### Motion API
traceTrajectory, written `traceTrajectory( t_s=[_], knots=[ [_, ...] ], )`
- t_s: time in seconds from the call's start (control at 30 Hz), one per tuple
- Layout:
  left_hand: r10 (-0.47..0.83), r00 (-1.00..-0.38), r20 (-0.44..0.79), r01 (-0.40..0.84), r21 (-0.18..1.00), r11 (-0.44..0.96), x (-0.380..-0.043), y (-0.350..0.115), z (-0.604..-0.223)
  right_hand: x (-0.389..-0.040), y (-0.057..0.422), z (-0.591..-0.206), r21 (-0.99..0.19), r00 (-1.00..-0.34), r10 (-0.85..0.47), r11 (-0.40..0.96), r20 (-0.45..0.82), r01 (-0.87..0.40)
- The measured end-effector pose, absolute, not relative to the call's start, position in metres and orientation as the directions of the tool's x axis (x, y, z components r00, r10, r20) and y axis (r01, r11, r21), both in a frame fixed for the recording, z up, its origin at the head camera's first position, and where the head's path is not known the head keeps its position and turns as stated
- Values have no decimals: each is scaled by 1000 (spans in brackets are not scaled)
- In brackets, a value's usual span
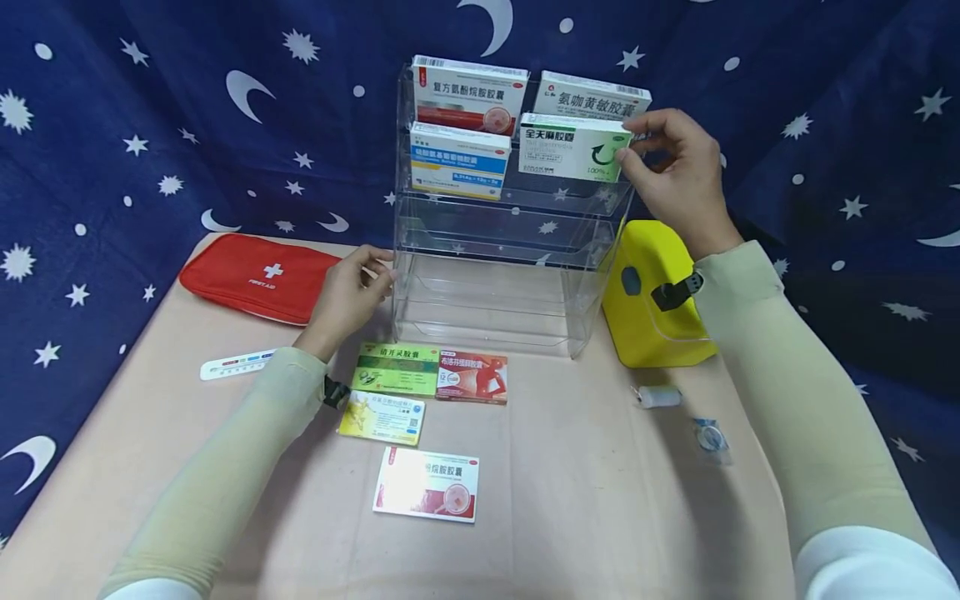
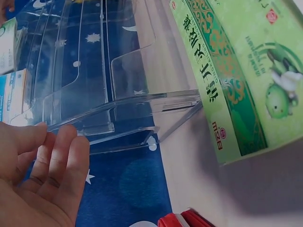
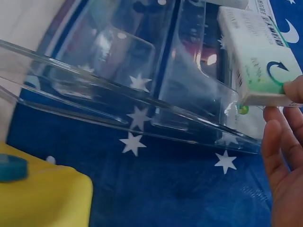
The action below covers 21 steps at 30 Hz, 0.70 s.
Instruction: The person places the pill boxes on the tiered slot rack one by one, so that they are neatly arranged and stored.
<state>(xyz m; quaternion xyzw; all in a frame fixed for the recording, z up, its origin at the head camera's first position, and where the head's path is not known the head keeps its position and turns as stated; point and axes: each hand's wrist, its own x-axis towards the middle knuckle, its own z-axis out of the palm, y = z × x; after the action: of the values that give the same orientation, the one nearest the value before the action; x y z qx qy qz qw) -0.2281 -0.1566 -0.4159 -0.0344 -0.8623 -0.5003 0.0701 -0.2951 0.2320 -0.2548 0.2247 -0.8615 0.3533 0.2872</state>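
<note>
My right hand (image 1: 678, 171) pinches the right end of a white and green medicine box (image 1: 572, 148) between thumb and fingers. The box stands upright at the second tier of a clear acrylic display rack (image 1: 487, 321). In the right wrist view the thumb lies on its front face, with fingers behind. My left hand (image 1: 348, 292) is at the rack's left side, fingers loosely bent with their tips at the clear edge. A blue and white box (image 1: 460, 162) stands left of the held one. Behind them are a red and white box (image 1: 468, 92) and another white box (image 1: 592, 96).
Before the rack lie a green box (image 1: 396, 369), a red box (image 1: 472, 377), a yellow-white box (image 1: 382, 417) and a red-white box (image 1: 426, 483). A red first-aid pouch (image 1: 258, 279) and thermometer card (image 1: 236, 364) lie left; a yellow case (image 1: 652, 308), white roll (image 1: 660, 397) and small packet (image 1: 710, 439) right.
</note>
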Motion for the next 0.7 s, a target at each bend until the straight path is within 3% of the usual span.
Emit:
traceTrajectory(
  t_s=[0.2, 0.5, 0.7],
  knots=[
    [-7, -987, 161, 136, 857, 497, -229, -157, -418, -323, 240, -263, -457, -749, -201, 684, 632, -569],
    [-7, -986, 166, 142, 867, 478, -230, -158, -424, -326, 236, -264, -459, -798, -184, 735, 573, -500],
    [-7, -986, 169, 145, 867, 476, -230, -159, -426, -324, 236, -267, -380, -811, -200, 805, 550, -456]
  ],
)
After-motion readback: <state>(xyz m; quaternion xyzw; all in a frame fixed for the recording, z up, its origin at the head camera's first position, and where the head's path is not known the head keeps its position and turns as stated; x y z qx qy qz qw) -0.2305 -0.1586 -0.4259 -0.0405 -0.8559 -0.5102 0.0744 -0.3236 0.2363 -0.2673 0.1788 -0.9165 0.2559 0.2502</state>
